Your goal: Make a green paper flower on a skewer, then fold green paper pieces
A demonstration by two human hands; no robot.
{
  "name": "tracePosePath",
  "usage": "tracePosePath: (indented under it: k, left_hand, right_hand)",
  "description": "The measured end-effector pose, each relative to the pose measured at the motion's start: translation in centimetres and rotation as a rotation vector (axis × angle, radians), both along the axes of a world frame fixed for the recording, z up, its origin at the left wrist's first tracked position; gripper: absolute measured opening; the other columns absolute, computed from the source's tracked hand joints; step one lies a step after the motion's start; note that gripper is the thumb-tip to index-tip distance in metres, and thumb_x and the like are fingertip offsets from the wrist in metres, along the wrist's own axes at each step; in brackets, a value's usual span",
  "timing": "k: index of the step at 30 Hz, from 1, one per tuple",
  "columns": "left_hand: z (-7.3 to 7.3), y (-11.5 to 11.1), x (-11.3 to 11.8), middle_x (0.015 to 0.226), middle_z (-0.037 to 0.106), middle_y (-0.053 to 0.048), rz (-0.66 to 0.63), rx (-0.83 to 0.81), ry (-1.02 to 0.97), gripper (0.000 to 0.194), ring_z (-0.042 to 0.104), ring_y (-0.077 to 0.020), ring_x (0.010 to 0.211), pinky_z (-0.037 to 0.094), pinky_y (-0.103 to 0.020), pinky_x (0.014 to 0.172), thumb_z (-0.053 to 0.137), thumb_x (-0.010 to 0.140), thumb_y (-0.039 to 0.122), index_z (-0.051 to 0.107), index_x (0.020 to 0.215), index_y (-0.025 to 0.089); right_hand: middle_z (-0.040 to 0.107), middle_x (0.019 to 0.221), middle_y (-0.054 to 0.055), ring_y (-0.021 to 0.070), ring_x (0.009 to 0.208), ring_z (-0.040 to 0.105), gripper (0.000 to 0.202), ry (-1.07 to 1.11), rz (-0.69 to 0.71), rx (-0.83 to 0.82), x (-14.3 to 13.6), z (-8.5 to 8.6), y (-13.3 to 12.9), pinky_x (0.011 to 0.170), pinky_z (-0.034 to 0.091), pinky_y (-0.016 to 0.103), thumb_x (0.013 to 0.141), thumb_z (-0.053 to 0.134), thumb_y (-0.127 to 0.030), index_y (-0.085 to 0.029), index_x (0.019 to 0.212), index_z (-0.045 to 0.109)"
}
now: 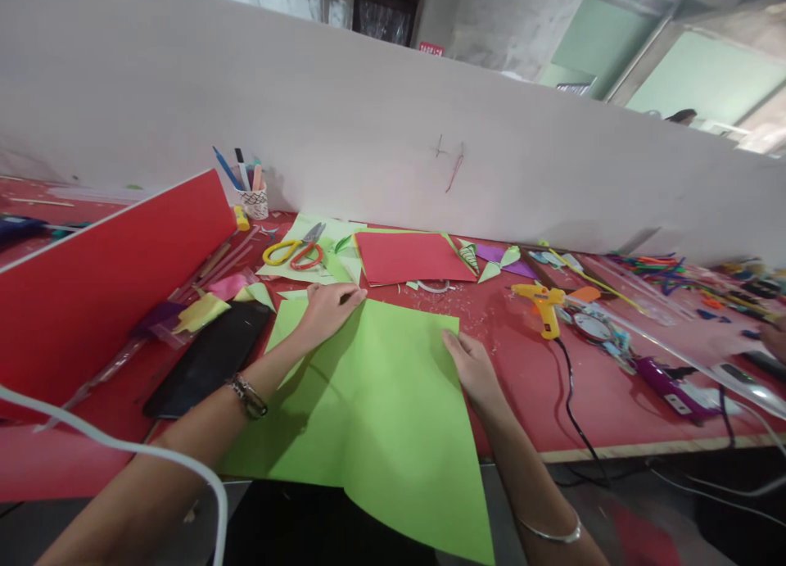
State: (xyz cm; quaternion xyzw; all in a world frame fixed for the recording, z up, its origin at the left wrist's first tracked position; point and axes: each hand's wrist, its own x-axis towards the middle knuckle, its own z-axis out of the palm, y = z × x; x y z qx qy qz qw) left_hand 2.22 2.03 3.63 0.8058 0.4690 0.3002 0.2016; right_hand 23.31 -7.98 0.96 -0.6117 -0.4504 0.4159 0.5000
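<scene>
A large sheet of light green paper (405, 410) with a crease down its middle lies over the table's front edge, its lower part hanging above my lap. At the top of the crease, my left hand (332, 308) pinches the paper's far edge. My right hand (472, 361) grips the sheet near its upper right corner, thumb on top. Just beyond the paper are scissors (298, 251) with yellow and red handles, resting on pale green paper pieces. A red sheet (414, 257) lies behind the green one, on top of other coloured sheets.
To the right are a yellow glue gun (544, 304) with a black cord and a purple device (675, 390). A red board (123, 279) leans at left beside a black phone-like slab (209, 357). A pen cup (254, 199) stands by the white partition (344, 124). A white cable (123, 445) crosses the lower left.
</scene>
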Motion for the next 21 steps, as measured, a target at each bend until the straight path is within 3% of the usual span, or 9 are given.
tracePosePath:
  k: [11, 18, 21]
  left_hand:
    - [-0.41, 0.33, -0.18, 0.049, 0.027, 0.005, -0.017, -0.017, -0.072, 0.036, 0.03, -0.0091, 0.049, 0.023, -0.022, 0.052, 0.037, 0.078, 0.039, 0.033, 0.051, 0.016]
    - [-0.55, 0.4, -0.41, 0.048, 0.024, 0.005, -0.003, -0.009, -0.082, 0.036, 0.029, -0.0093, 0.049, 0.022, -0.022, 0.05, 0.037, 0.079, 0.038, 0.029, 0.05, 0.017]
    - [-0.58, 0.58, -0.63, 0.051, 0.027, 0.005, -0.069, -0.065, -0.087, 0.037, 0.031, -0.0092, 0.05, 0.022, -0.022, 0.049, 0.036, 0.081, 0.041, 0.031, 0.053, 0.017]
  right_hand:
    - [0.041, 0.048, -0.004, 0.01, 0.048, 0.038, 0.04, -0.086, -0.047, 0.013, -0.54, -0.08, -0.11, 0.046, 0.031, 0.022, 0.067, 0.052, -0.054, -0.017, 0.055, 0.042]
    - [0.053, 0.058, -0.001, 0.0131, 0.052, 0.047, 0.034, 0.047, -0.005, -0.019, -0.32, -0.27, -0.48, 0.051, 0.038, 0.024, 0.07, 0.052, -0.05, -0.017, 0.063, 0.05]
    - [0.053, 0.058, 0.0, 0.0136, 0.052, 0.046, 0.034, 0.026, -0.011, -0.009, 0.18, -0.69, -0.44, 0.05, 0.037, 0.024, 0.07, 0.052, -0.05, -0.017, 0.064, 0.051]
